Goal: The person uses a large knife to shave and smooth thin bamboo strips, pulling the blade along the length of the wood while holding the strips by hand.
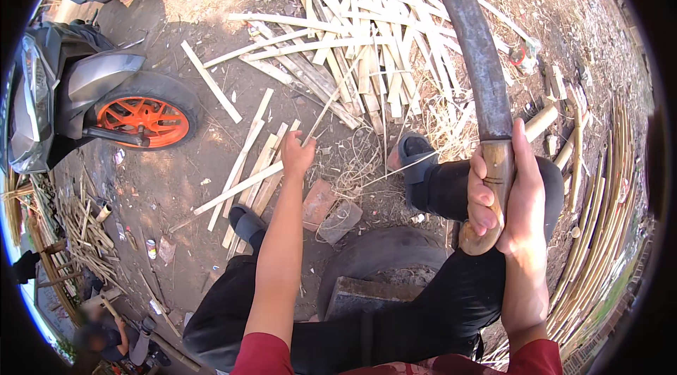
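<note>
My right hand (518, 195) is wrapped around the wooden handle (498, 163) of a machete. Its long, dark, slightly curved blade (479, 43) points away from me, raised above my right knee. My left hand (298, 156) reaches forward with its fingers closed on a thin bamboo strip (330, 103), which slants up and to the right toward a pile. That pile of split bamboo slats (381, 43) lies crisscrossed on the ground ahead. Just left of my left hand, a few more slats (254, 170) rest on the dirt.
Two bricks (330, 213) and tangled bamboo shavings (360, 163) lie between my feet. A tire (374, 255) sits below me. On the left stands a motorcycle with an orange wheel (144, 121). Long bamboo poles (599, 213) line the right. Another person (116, 336) is at the lower left.
</note>
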Action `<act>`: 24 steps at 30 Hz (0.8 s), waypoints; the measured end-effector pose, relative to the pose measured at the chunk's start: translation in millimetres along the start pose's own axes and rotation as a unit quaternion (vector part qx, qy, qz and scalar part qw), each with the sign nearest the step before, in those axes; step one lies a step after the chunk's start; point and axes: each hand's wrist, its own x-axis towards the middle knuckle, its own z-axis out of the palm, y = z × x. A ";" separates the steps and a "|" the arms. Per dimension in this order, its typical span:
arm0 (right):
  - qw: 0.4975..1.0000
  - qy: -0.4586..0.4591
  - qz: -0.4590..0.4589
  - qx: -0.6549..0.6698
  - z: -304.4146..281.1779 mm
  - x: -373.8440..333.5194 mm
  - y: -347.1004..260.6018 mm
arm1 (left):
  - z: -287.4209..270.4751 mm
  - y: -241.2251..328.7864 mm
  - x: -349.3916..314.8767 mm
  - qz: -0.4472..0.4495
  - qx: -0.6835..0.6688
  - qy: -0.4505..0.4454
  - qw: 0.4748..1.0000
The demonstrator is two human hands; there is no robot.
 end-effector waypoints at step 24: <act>0.996 0.010 -0.024 0.085 -21.1 0.9 -12.1 | 31.9 77.1 -2.5 -0.251 -0.352 -0.214 0.876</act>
